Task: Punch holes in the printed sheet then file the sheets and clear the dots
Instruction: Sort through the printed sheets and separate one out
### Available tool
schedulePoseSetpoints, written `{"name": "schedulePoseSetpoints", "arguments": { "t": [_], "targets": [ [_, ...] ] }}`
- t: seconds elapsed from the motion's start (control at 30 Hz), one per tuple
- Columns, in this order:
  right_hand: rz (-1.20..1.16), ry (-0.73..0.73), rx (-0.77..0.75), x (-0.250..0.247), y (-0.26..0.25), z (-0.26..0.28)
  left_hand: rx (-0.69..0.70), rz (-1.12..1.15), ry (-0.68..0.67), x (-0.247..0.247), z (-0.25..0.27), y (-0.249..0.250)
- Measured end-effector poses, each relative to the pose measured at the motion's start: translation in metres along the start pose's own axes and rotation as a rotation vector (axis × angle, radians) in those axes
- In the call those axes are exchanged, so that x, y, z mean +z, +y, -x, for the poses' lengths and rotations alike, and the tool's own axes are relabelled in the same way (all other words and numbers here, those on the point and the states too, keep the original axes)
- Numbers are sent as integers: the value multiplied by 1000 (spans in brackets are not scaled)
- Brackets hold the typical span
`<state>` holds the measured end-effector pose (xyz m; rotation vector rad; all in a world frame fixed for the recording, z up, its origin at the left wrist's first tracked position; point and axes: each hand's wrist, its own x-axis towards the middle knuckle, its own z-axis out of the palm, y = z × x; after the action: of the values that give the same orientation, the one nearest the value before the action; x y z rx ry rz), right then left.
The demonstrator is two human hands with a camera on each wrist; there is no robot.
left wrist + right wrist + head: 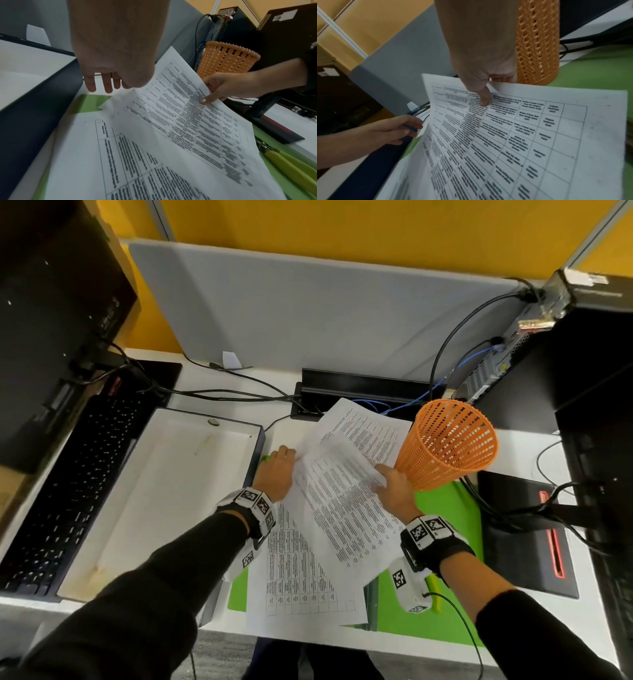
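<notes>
My right hand (394,484) (481,81) pinches the right edge of the upper printed sheets (346,484) (188,121) (530,128), thumb on top, fingers underneath. It holds them tilted and lifted off another printed sheet (298,573) (102,155) that lies flat on a green folder (445,508) (89,102). My left hand (275,470) (106,81) (393,128) hovers at the left edge of the lifted sheets with its fingers straight and nothing in them. A yellow-handled tool (291,170) lies on the folder under my right wrist; no punched dots can be made out.
An orange mesh basket (448,446) (226,59) stands right behind my right hand. A navy box with a white inside (171,491) lies open on the left, beside a black keyboard (68,484). Cables, a black cable tray (359,385) and a monitor foot (524,529) crowd the back and right.
</notes>
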<state>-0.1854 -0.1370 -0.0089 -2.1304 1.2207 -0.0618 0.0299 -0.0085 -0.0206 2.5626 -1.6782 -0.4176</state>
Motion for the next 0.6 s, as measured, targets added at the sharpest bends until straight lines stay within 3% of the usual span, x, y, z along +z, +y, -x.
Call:
{"name": "schedulePoseSetpoints", "arguments": {
  "t": [0.17, 0.37, 0.47, 0.6],
  "targets": [
    [-278, 128, 65, -2, 5, 1, -207, 539, 17, -8, -4, -4],
    [-493, 166, 164, -8, -1, -7, -393, 1111, 33, -11, -3, -5],
    [-556, 185, 169, -8, -9, -8, -320, 1213, -24, -15, 2, -2],
    [-590, 183, 116, -4, -23, -11, -217, 1216, 10, -19, 7, -2]
  ]
}}
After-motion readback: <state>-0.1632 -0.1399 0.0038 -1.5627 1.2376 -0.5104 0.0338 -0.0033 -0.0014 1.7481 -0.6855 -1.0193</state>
